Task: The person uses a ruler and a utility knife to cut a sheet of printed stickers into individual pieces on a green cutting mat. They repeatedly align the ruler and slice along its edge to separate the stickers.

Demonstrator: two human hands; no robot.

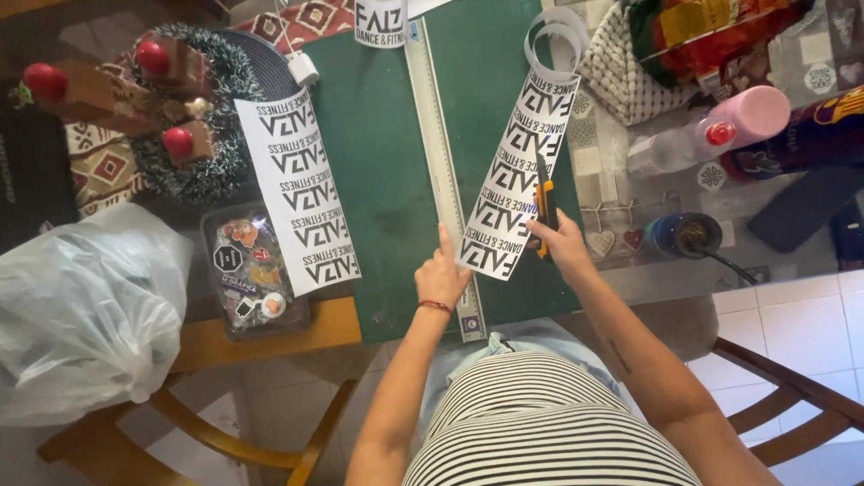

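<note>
Hiding much of the knife (544, 209), the right hand (562, 245) curls its fingers tightly around the orange and black handle, so only the upper part and blade show above the knuckles; the blade tip seems to rest on the printed paper strip (522, 157), though that is hard to make out. The strip lies on the green cutting mat (382, 180), its top end curled. The left hand (441, 274) presses the strip's lower corner beside the metal ruler (438, 153), index finger extended, the others folded.
</note>
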